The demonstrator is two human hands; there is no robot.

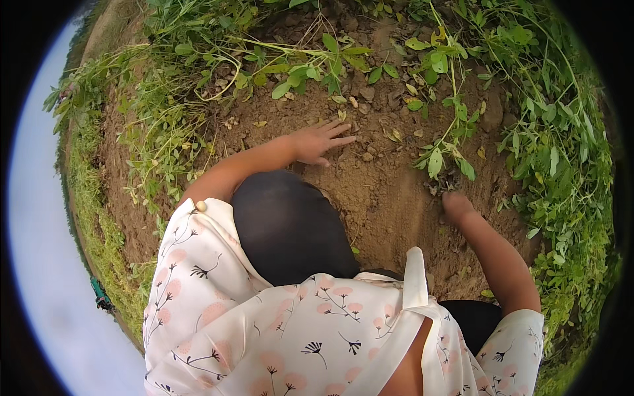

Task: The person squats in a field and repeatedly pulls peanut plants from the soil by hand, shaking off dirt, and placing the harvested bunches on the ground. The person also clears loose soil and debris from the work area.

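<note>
My left hand [319, 142] is spread palm down over the bare brown soil [381, 198], fingers apart and pointing right, with nothing in it. Just beyond its fingertips lies a small peanut pod [353, 102]. At the right, my right hand [455, 207] is closed and slightly blurred, low over the soil; dark, dry plant bits [443, 186] are at its knuckles. Whether it grips anything is hidden. A leafy green stem [453, 123] reaches down from above to just beyond this hand. A few pale pods [231, 122] rest on the soil left of my left hand.
Uprooted-looking leafy plants [312, 59] lie across the top. Dense green plants [559, 133] line the right side, and more plants [158, 123] stand at the left. My dark-clothed knee [292, 222] is close below my left hand. A green object [100, 294] is far off at the left.
</note>
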